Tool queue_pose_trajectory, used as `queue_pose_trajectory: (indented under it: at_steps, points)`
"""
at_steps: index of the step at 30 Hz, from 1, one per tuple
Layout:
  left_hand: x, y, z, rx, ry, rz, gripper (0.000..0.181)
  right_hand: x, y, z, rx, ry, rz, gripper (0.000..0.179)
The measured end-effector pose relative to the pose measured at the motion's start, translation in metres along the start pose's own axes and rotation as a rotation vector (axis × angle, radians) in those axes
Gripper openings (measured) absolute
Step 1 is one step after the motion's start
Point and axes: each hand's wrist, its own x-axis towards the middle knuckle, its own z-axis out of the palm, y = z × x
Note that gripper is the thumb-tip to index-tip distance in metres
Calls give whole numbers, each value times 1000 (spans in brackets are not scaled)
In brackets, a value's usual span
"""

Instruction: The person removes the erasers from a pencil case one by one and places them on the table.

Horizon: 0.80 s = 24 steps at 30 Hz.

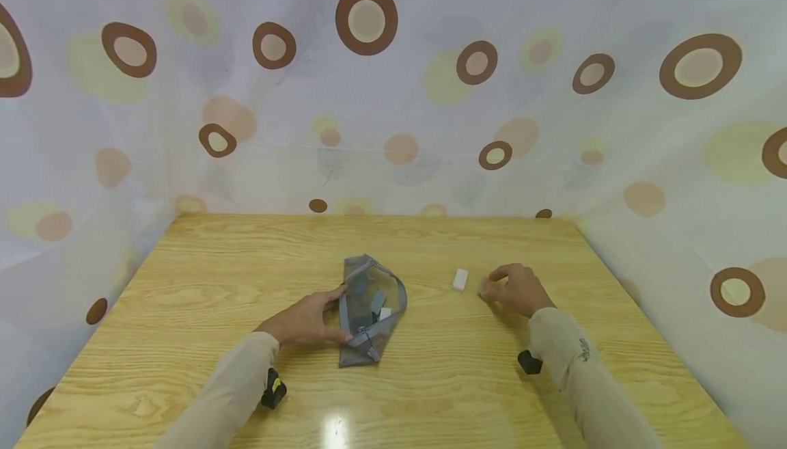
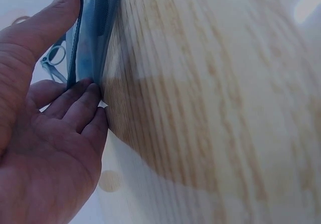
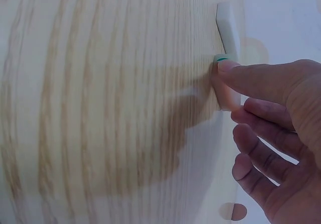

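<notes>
So, left hand (image 1: 305, 319) grips pouch (image 1: 361, 355) on tabletop (image 1: 436, 381), right hand (image 1: 515, 290) pinches block (image 3: 226, 92) near white block (image 1: 460, 279). Only head view shows pouch contents (image 1: 378, 303); only right wrist shows pinched block's green mark (image 3: 222, 59).

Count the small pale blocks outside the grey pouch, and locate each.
2: a white block on the table between pouch and right hand; another block pinched by that hand, which may hide more.
</notes>
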Motion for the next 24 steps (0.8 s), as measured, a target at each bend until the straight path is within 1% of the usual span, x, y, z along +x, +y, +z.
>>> queue_pose_trajectory:
  at_steps: [9,17,24]
  points:
    - [-1,0,-1,3,-12,6,103,-1,-1,2,8,-8,27,41]
    - [-2,1,-1,16,0,-1,102,2,2,3,-11,-10,8,41]
    - [-1,-1,-1,28,3,-3,103,1,2,3,-10,-25,24,41]
